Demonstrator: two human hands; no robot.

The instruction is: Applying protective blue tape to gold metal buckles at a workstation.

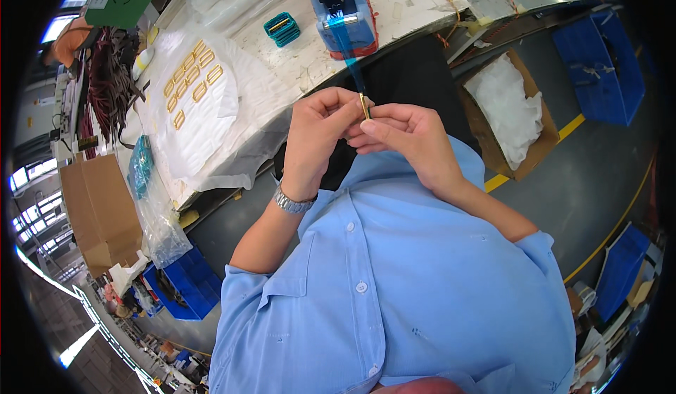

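My left hand (318,128) and my right hand (417,139) meet in front of my chest, fingers pinched together. Between them they grip a slim gold metal piece (364,105), seen edge-on; it may be a buckle like those on the table. A strip of clear blue tape (346,45) runs taut from a blue tape dispenser (350,15) down to my left fingertips at the piece. Several gold buckles (191,77) lie in rows on a white sheet (211,123) to the left. My fingers hide part of the held piece.
A small teal holder (282,29) stands left of the dispenser on the white worktable (282,70). Dark red straps (113,70) hang at its far left. To the right, a cardboard box (536,147) holds white wrapping, with a blue bin (598,70) beyond it.
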